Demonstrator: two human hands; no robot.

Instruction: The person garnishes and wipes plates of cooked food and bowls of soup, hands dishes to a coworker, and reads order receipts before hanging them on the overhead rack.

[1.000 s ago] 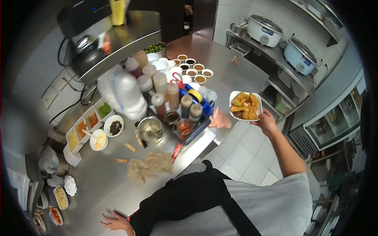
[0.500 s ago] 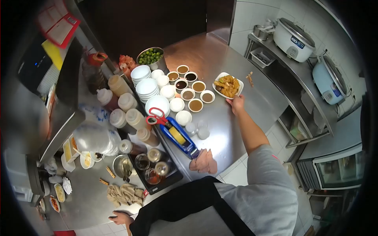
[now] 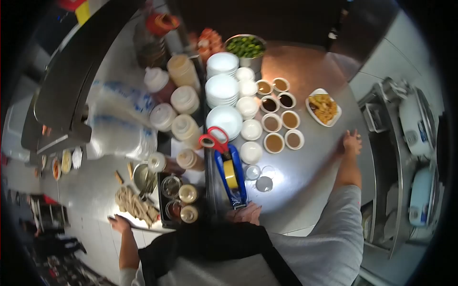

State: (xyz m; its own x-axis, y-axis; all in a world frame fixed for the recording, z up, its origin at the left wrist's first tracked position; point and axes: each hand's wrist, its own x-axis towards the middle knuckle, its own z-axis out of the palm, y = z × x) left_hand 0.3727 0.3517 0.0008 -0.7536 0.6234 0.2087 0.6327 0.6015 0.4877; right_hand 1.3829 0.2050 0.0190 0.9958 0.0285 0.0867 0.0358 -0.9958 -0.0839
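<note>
A white dish of glazed fried food [image 3: 323,107] rests on the steel counter [image 3: 305,186] at the right. Just below and right of it, my right hand [image 3: 352,141] is over the counter with its fingers apart, holding nothing and not touching the dish. My left hand [image 3: 119,223] lies at the counter's front edge on the left, fingers apart, near a crumpled brown cloth [image 3: 135,206]. Small cups of brown and dark sauce [image 3: 272,123] stand left of the dish. Beside them are stacked white bowls [image 3: 222,90].
Red scissors [image 3: 214,138], a blue tape dispenser [image 3: 231,175] and a pink cloth [image 3: 247,213] are near the middle. Squeeze bottles [image 3: 184,99] and a plastic bag [image 3: 119,124] stand left. A pot of green fruit [image 3: 245,47] is at the back. Rice cookers [image 3: 417,121] are at right.
My right hand has let go of the dish, now on the counter, and moved off it. The view has turned to the right. My left hand remains at the counter's edge.
</note>
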